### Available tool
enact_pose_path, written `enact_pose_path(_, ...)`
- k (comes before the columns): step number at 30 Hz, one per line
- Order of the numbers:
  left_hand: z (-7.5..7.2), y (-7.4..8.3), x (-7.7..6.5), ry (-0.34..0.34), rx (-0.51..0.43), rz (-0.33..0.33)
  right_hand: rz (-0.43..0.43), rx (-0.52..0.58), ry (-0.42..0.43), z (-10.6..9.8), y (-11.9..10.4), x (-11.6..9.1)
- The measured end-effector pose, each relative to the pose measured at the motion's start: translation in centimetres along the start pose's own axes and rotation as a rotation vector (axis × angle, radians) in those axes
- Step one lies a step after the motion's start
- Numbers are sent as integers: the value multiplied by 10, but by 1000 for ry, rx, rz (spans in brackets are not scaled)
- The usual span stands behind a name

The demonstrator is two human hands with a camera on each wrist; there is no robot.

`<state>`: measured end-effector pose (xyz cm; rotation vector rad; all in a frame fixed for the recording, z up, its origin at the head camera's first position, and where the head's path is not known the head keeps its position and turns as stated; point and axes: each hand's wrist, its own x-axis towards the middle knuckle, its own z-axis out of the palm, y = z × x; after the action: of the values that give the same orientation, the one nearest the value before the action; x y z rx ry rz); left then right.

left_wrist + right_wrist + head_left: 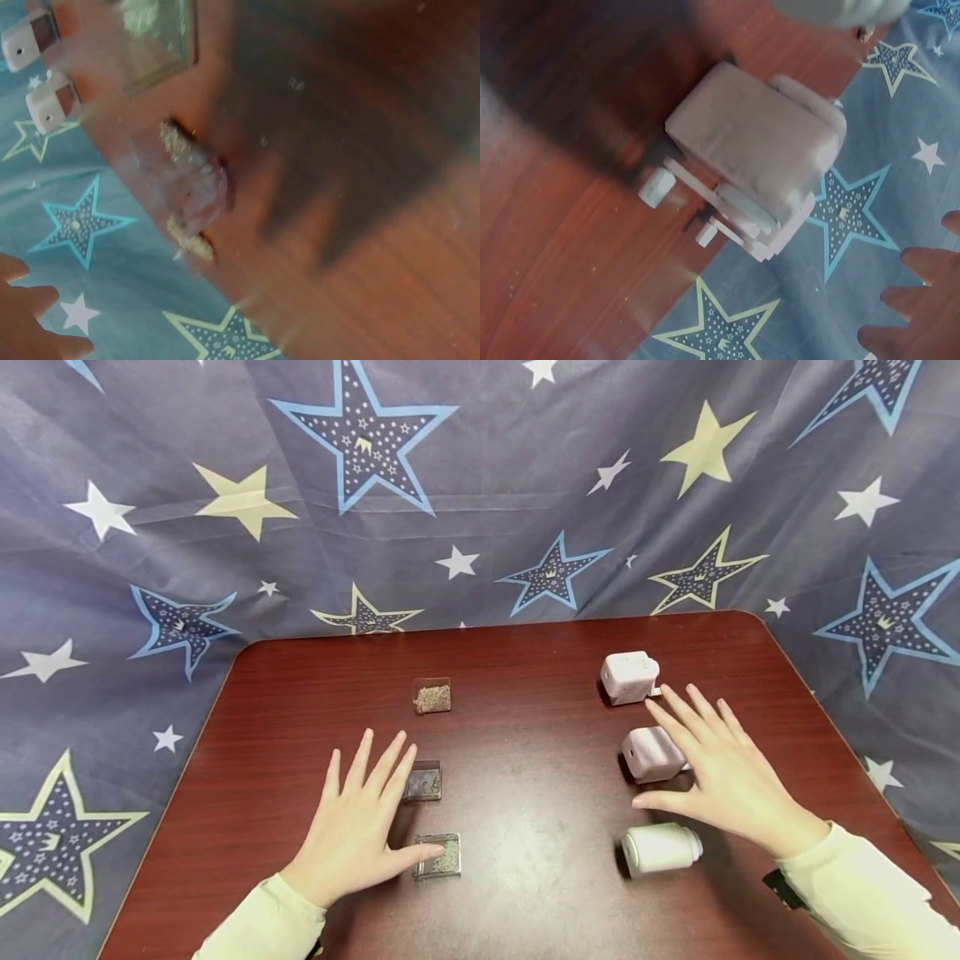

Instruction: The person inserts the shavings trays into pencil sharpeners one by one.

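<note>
My left hand (348, 831) is spread with straight fingers over the left of the table. Its thumb overlaps a small clear tray of greenish crumbs (438, 874) in the head view; whether they touch, I cannot tell. Part of a middle tray (427, 767) with few crumbs is hidden behind the fingers. Fingers spread, my right hand (727, 777) appears beside a pinkish box (651, 755), covering its right end. In the right wrist view, pinkish box casings (754, 135) show crank arms with pale knobs (657, 187). Neither hand holds anything.
At the back left lies a clear tray (432, 682) of brownish crumbs. Another pinkish box (628, 677) stands at the back right, and a whitish bottle-like cylinder (660, 848) lies nearer. Behind the dark red table (525, 735) hangs a star-patterned cloth (480, 468).
</note>
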<state>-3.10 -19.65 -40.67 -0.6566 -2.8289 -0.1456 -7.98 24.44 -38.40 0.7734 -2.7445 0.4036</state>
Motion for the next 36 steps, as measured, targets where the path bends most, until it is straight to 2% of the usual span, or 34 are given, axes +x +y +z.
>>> enact_pose_path(14, 26, 11, -23, 71, -47, 102, -55, 3, 1, 16, -7, -23)
enact_pose_path(23, 38, 16, -33, 101, -100, 109, -83, 20, 19, 28, -14, -36)
enact_pose_path(30, 47, 16, -42, 125, -135, 110, -58, 55, 12, 33, -21, -45)
enact_pose_path(36, 51, 12, -49, 117, -164, 75, -59, 59, 17, 37, -25, -50)
